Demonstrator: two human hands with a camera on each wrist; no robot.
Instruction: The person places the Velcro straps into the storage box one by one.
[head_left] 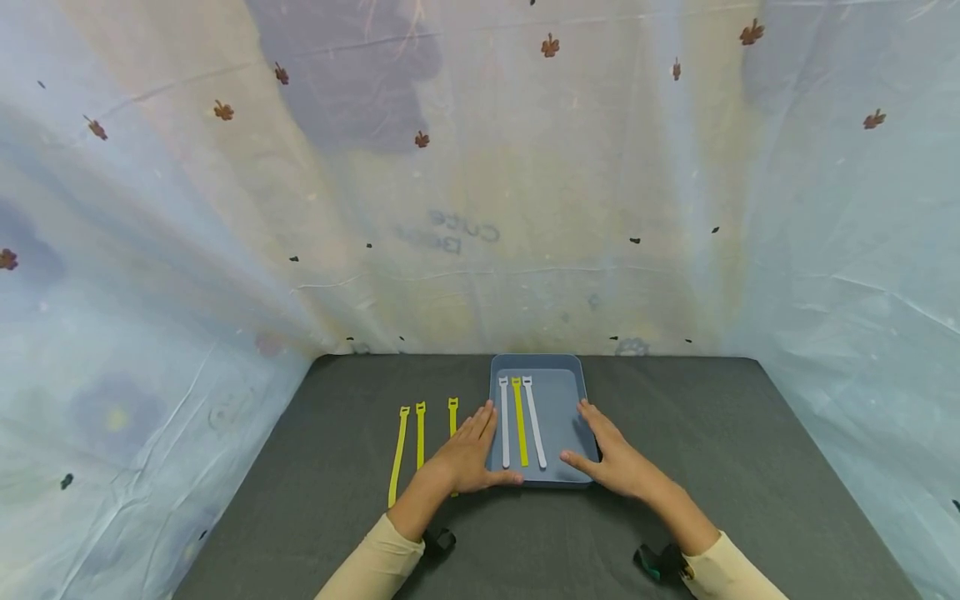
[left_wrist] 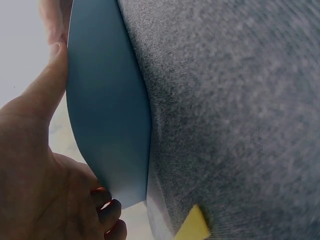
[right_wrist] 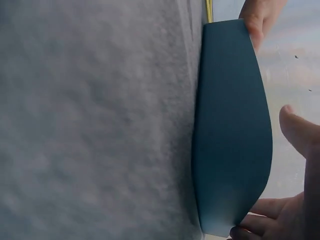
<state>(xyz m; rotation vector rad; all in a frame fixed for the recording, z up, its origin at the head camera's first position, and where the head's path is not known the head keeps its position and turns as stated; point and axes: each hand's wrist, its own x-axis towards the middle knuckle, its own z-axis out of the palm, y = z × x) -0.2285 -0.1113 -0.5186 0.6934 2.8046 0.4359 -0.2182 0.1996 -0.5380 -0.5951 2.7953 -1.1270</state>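
The tray lies flat on the worktop, toward the far edge and about midway across, carrying two white straps with one yellow strap between them. The left hand rests along the left wall, thumb at the near rim; the right hand rests at the right wall, thumb clear of the rim. Neither grip is clenched. The tray looks light, stiff and smooth, so fingers may slip; opposite walls seem the best hold, kept level lest the straps slide. Three yellow straps lie to its left.
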